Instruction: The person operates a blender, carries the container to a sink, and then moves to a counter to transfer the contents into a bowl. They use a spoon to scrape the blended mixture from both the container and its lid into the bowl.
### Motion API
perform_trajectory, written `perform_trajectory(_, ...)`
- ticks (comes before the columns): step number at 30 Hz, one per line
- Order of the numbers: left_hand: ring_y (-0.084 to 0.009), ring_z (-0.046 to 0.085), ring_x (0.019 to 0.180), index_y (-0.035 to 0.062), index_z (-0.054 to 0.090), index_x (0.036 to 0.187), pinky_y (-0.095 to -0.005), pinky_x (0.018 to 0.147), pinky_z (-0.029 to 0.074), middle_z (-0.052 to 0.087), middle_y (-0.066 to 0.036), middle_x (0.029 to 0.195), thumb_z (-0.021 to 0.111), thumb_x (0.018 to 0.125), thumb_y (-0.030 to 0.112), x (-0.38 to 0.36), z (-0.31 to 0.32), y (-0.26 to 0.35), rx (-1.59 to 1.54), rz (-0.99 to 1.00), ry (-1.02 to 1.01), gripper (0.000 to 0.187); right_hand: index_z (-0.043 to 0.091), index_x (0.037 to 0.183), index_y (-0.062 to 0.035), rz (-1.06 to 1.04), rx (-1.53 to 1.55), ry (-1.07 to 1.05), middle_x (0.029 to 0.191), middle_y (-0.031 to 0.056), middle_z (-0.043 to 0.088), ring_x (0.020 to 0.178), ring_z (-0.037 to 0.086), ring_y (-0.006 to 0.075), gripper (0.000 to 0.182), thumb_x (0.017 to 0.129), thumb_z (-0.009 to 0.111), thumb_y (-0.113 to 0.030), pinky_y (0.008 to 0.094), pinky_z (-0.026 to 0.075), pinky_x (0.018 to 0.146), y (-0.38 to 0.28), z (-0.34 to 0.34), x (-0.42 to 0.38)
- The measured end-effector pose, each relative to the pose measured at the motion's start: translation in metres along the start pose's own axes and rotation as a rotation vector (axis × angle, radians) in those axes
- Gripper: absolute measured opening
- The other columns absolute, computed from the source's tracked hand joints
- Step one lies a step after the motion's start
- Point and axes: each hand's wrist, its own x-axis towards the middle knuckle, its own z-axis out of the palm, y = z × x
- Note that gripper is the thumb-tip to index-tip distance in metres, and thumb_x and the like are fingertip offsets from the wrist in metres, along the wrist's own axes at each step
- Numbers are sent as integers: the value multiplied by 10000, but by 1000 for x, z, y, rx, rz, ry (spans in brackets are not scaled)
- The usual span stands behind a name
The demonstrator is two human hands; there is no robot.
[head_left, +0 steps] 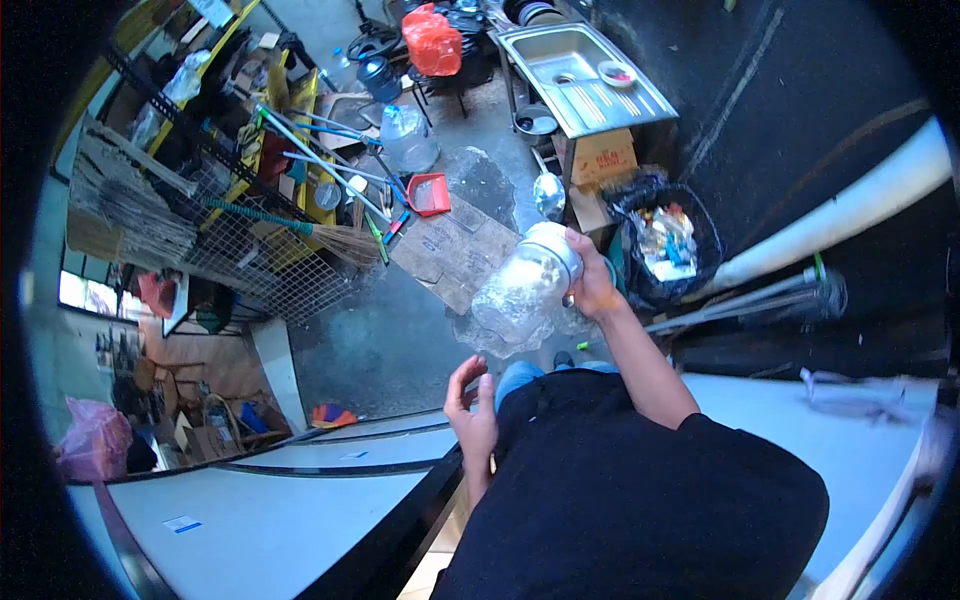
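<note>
My right hand (597, 284) grips a large clear jar (520, 292) near its pale lid end, fingers wrapped around that end. The jar is tilted, its see-through body pointing down and to the left. Whether anything is inside cannot be made out through the shine. Lower and to the left, my left hand (473, 412) is raised in front of my body with its fingers apart and nothing in it. A gap separates it from the jar.
Ahead stands a metal sink (560, 62) with a bowl (617, 74). A lined trash bin (672, 245) is to the right. On the floor lie cardboard (455, 250), a red dustpan (428, 194) and a straw broom (345, 242). Cluttered shelves (205, 135) line the left.
</note>
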Motion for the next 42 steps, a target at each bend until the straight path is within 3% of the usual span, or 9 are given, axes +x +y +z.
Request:
perform_trajectory(5,-109,627,895,5,662,1063,-253,774,499,701,-61,1011,610,961,80,76,9,8,-100,-57,157,137,589,1253,-120,46,20,-33,1037,25,700,903,683,132,606,918,487,-614,259,519,662,-8,-5,65)
perform_trajectory(19,-97,605,741,40,603,836,-272,721,508,614,-11,773,596,998,173,453,-41,-6,-173,-127,227,210,571,1248,-1,224,155,-134,1174,143,665,1103,648,249,538,950,503,-442,416,489,1010,15,0,354)
perform_trajectory(21,-81,573,698,36,600,810,-258,679,480,608,-6,743,593,998,166,519,-33,-2,-75,-105,65,228,581,1264,-89,173,-41,-60,973,10,695,777,678,85,536,946,484,-510,211,446,466,3,6,403)
perform_trajectory(22,-65,543,668,39,598,780,-246,626,436,601,-1,715,597,995,185,549,-26,2,-73,-54,0,260,586,1249,-103,186,-76,24,913,-13,681,677,628,40,521,944,479,-512,191,333,390,-15,20,414)
perform_trajectory(30,-70,529,631,53,559,693,-246,626,416,579,1,657,596,998,265,732,68,23,-28,-236,-410,373,560,1244,-131,29,-2,451,911,-15,669,619,589,66,512,952,407,-523,196,325,382,-59,-19,529)
perform_trajectory(35,-66,569,690,33,624,896,-244,663,441,630,-1,730,629,979,219,834,126,-11,9,-300,-503,204,556,1254,-155,50,-43,579,935,-25,669,611,575,54,500,971,368,-521,190,301,376,-91,-55,630)
perform_trajectory(39,-81,591,694,19,648,908,-251,663,475,651,-19,763,656,956,218,911,170,-21,-21,-367,-381,205,561,1247,-166,121,-135,578,928,-42,667,651,571,30,440,962,425,-473,186,307,401,-112,-102,726)
perform_trajectory(40,-85,596,712,15,651,926,-254,679,484,657,-25,783,655,954,204,927,180,-19,1,-349,-356,191,530,1324,-109,169,-134,538,1072,6,660,838,622,80,474,948,473,-391,233,472,575,-122,-115,743)
perform_trajectory(42,-91,603,744,10,662,972,-252,693,488,667,-31,807,656,945,171,968,200,-15,27,-349,-338,163,493,1367,-65,88,-231,605,1161,35,631,965,605,114,520,938,486,-359,277,486,729,-130,-119,788)
